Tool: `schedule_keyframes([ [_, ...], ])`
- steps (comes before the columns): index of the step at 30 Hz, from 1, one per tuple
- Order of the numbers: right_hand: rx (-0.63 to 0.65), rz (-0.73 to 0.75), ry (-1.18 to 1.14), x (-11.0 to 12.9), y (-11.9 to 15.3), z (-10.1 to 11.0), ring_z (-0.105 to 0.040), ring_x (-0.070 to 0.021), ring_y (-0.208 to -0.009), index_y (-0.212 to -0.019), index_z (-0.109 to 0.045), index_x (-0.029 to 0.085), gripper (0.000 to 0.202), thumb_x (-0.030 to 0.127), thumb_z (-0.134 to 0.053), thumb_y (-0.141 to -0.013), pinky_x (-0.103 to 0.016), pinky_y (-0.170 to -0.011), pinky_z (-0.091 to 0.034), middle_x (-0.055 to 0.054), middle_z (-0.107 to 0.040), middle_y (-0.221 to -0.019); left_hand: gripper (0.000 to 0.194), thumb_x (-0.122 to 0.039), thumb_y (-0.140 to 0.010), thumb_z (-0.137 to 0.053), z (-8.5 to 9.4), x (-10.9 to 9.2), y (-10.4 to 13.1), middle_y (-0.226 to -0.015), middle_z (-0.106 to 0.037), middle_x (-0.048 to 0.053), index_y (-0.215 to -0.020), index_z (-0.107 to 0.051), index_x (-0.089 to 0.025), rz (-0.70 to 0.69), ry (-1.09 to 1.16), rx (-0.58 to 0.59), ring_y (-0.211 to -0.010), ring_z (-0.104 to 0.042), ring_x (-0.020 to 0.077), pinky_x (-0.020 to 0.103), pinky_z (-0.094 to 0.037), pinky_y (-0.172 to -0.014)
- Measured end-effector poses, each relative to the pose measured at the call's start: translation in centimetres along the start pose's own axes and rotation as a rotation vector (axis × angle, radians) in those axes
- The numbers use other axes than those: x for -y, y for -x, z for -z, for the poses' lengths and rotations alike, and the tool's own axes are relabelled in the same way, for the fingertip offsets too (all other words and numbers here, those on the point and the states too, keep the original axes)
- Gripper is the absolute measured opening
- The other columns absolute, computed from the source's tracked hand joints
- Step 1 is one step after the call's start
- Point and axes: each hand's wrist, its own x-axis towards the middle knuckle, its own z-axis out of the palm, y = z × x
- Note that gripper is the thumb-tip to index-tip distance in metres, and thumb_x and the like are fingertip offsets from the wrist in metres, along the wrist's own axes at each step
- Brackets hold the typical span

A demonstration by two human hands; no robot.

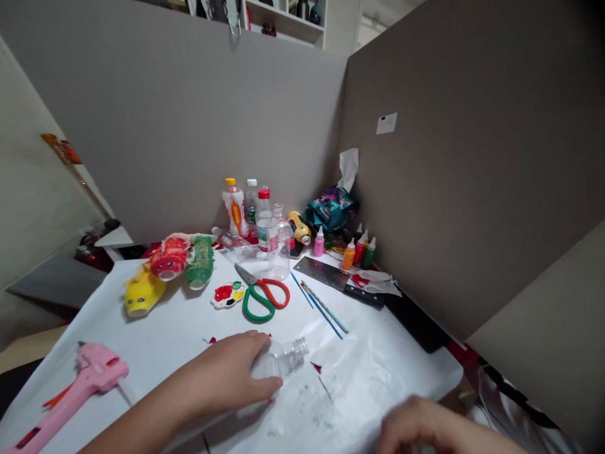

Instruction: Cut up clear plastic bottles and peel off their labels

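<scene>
Clear plastic bottle (289, 357) on its side in the left hand (236, 371), fingers wrapped round it, near the white tabletop's (177, 331) front, right hand (418, 424) curled, blurry, can't tell if holding anything, red-and-green-handled metal scissors (258, 282) behind

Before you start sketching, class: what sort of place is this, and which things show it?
Probably a craft table set up beside grey partitions: small squeeze bottles of colour, a pink glue gun and brightly coloured animal-like figures suggest it.
</scene>
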Motion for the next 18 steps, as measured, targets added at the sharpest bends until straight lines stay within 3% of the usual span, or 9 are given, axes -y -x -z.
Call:
schedule_keyframes([
  [3, -0.179, 0.232, -0.076, 3.1, -3.7, 1.5, -0.067, -0.0185, -0.099, -0.102, -0.075, 0.027, 0.025, 0.038, -0.053, -0.098, -0.032, -0.095, -0.05, -0.004, -0.074, -0.102, 0.061, -0.055, -0.069, -0.066, 0.9, 0.1, 0.6, -0.111, -0.074, 0.012, -0.12, -0.069, -0.02, 0.018, -0.021, -0.069, -0.099, -0.068, 0.0331, 0.038, -0.052, -0.083],
  [6, -0.193, 0.396, 0.159, 5.1, -8.5, 1.8, -0.06, -0.0235, -0.117, -0.13, -0.063, 0.02, 0.035, 0.028, -0.052, -0.098, -0.036, -0.102, -0.047, -0.013, -0.064, -0.129, 0.062, -0.055, -0.068, -0.067, 2.3, 0.4, 1.4, -0.107, -0.074, 0.01, -0.119, -0.068, -0.02, 0.04, -0.002, -0.174, -0.097, -0.068, 0.0302, 0.035, -0.05, -0.083],
  [9, -0.126, 0.455, 0.367, 5.7, -12.2, 0.7, -0.042, -0.0339, -0.139, -0.148, -0.044, 0.011, 0.062, 0.039, -0.061, -0.095, -0.046, -0.114, -0.037, -0.024, -0.043, -0.151, 0.054, -0.055, -0.07, -0.065, 3.6, 0.5, 1.9, -0.102, -0.075, 0.008, -0.111, -0.07, -0.021, 0.059, -0.008, -0.264, -0.091, -0.069, 0.0277, 0.033, -0.05, -0.077],
  [11, -0.092, 0.524, 0.443, 5.8, -13.6, -0.3, -0.037, -0.0378, -0.142, -0.148, -0.041, 0.007, 0.075, 0.052, -0.061, -0.092, -0.05, -0.116, -0.033, -0.028, -0.039, -0.153, 0.052, -0.058, -0.072, -0.063, 3.9, 0.5, 2.0, -0.099, -0.074, 0.007, -0.107, -0.071, -0.02, 0.074, -0.01, -0.296, -0.089, -0.069, 0.027, 0.033, -0.049, -0.073],
  [13, -0.054, 0.636, 0.492, 5.9, -14.2, -0.8, -0.045, -0.0329, -0.136, -0.141, -0.051, 0.01, 0.068, 0.057, -0.058, -0.092, -0.044, -0.115, -0.035, -0.022, -0.05, -0.147, 0.057, -0.061, -0.073, -0.062, 4.0, 0.5, 1.8, -0.099, -0.074, 0.007, -0.11, -0.07, -0.019, 0.095, 0.0, -0.331, -0.089, -0.069, 0.0269, 0.033, -0.049, -0.072],
  [15, -0.073, 0.674, 0.548, 5.8, -14.3, -0.4, -0.056, -0.0222, -0.124, -0.124, -0.064, 0.02, 0.041, 0.049, -0.059, -0.094, -0.031, -0.109, -0.04, -0.009, -0.063, -0.133, 0.062, -0.065, -0.072, -0.062, 3.8, 0.6, 1.5, -0.099, -0.074, 0.007, -0.114, -0.069, -0.02, 0.114, 0.001, -0.37, -0.09, -0.068, 0.0271, 0.033, -0.048, -0.073],
  [17, -0.195, 0.558, 0.61, 5.0, -14.1, 1.2, -0.06, -0.0177, -0.112, -0.109, -0.069, 0.023, 0.019, 0.03, -0.059, -0.095, -0.026, -0.101, -0.043, -0.005, -0.068, -0.121, 0.062, -0.066, -0.072, -0.062, 3.6, 0.6, 1.2, -0.1, -0.074, 0.007, -0.114, -0.069, -0.021, 0.123, -0.021, -0.387, -0.09, -0.068, 0.0275, 0.033, -0.048, -0.072],
  [18, -0.288, 0.449, 0.637, 4.2, -13.9, 2.3, -0.06, -0.0197, -0.11, -0.107, -0.069, 0.02, 0.019, 0.02, -0.056, -0.093, -0.029, -0.098, -0.044, -0.008, -0.068, -0.119, 0.061, -0.066, -0.072, -0.062, 3.4, 0.5, 1.1, -0.101, -0.074, 0.007, -0.113, -0.069, -0.021, 0.121, -0.033, -0.385, -0.09, -0.069, 0.0277, 0.033, -0.047, -0.071],
])
